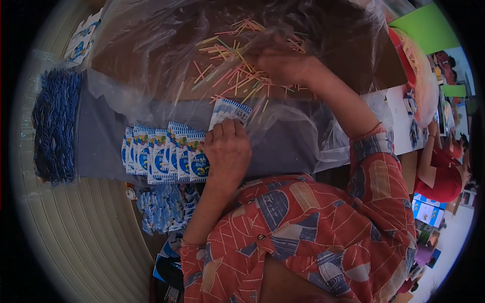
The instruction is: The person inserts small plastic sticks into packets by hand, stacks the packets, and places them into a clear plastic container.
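My left hand (227, 151) is closed with its fingers curled on a small blue-and-white printed packet (230, 110), whose upper part sticks out beyond the fingertips. Beside it, a row of overlapping packets (160, 154) of the same kind lies on the grey tabletop. Thin pink, yellow and green sticks (233, 77) are strewn in a loose heap at the far side. My right hand (285, 63) reaches in among these sticks. Motion blurs its fingers, so whether they grip any stick is unclear.
Clear plastic sheeting (131, 76) spreads over a brown board (343, 65) beneath the sticks. A dense bundle of dark blue wrappers (56, 126) stands at the left end. More packets (166, 207) sit below the table edge. A person in red (442, 174) is at the right.
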`<state>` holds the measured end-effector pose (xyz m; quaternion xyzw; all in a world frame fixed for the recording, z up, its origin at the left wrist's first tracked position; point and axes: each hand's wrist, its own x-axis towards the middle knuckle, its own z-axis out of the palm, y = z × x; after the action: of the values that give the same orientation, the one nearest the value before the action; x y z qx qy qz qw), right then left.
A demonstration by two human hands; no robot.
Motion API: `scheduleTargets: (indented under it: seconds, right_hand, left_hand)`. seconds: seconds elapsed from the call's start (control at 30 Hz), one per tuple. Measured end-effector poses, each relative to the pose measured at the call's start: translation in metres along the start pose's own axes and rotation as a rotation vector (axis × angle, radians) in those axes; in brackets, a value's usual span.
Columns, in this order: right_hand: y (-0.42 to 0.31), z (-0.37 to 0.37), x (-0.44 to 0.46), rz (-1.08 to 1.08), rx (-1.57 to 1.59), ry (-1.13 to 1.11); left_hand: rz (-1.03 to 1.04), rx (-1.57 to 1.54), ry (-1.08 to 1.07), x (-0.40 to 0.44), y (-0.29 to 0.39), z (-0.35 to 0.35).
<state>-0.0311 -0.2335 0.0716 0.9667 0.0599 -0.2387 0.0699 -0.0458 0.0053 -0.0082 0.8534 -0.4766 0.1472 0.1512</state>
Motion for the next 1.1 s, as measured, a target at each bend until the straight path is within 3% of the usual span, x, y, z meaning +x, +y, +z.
scheduleTargets:
  seconds: [0.07,0.13,0.17,0.23,0.37,0.43,0.47,0.53,0.67,0.73,0.83,0.87,0.9,0.97,1.0,1.07,1.1]
  right_hand:
    - [0.000,0.019,-0.005,0.001,-0.036,-0.078]
    - [0.012,0.085,-0.003,-0.168,-0.095,0.826]
    - [0.008,0.080,-0.005,-0.167,-0.095,0.825]
    - [-0.004,0.066,-0.016,0.037,0.037,0.612]
    - [0.015,0.093,-0.027,0.020,0.177,0.760]
    - [0.023,0.100,-0.031,0.168,1.183,0.880]
    - [0.027,0.101,-0.030,0.166,1.187,0.887]
    - [0.035,0.095,-0.032,0.048,1.679,1.187]
    - [0.037,0.092,-0.023,-0.062,1.667,1.283]
    - [0.026,0.077,-0.026,0.134,1.508,1.234]
    - [0.020,0.089,-0.017,0.064,1.432,1.172]
    - [0.025,0.102,-0.009,-0.011,1.080,1.195]
    - [0.032,0.106,-0.007,-0.035,1.094,1.194]
    - [0.040,0.113,-0.006,-0.134,0.740,1.174]
    - [0.032,0.112,-0.007,-0.138,0.747,1.172]
    - [0.018,0.104,-0.019,0.092,1.561,1.001]
    - [0.021,0.103,-0.020,0.112,1.545,1.020]
  left_hand:
    - [-0.036,-0.022,-0.005,0.001,0.000,-0.003]
    - [-0.039,0.010,-0.023,0.004,0.000,-0.004]
    - [-0.038,0.009,-0.022,0.003,-0.001,-0.004]
    - [-0.036,0.021,-0.011,0.004,-0.001,-0.001]
    - [-0.032,-0.009,0.030,0.000,-0.004,0.002]
    - [-0.006,-0.049,0.050,-0.002,-0.006,0.000]
    - [-0.001,-0.042,0.050,-0.003,-0.007,-0.001]
    - [0.017,-0.075,0.102,-0.004,-0.007,-0.001]
    - [0.047,-0.098,0.145,-0.007,-0.010,-0.002]
    - [0.111,-0.062,0.312,-0.004,-0.014,-0.005]
    - [0.111,-0.011,0.220,-0.010,-0.020,0.005]
    - [0.093,0.015,0.212,-0.015,-0.019,0.006]
    - [0.055,-0.030,0.200,-0.017,-0.016,0.009]
    - [0.009,-0.072,0.183,-0.019,-0.013,0.010]
    - [-0.023,-0.110,0.205,-0.018,-0.012,0.008]
    - [-0.026,-0.167,0.238,-0.014,-0.013,0.009]
    - [-0.032,-0.178,0.232,-0.015,-0.015,0.009]
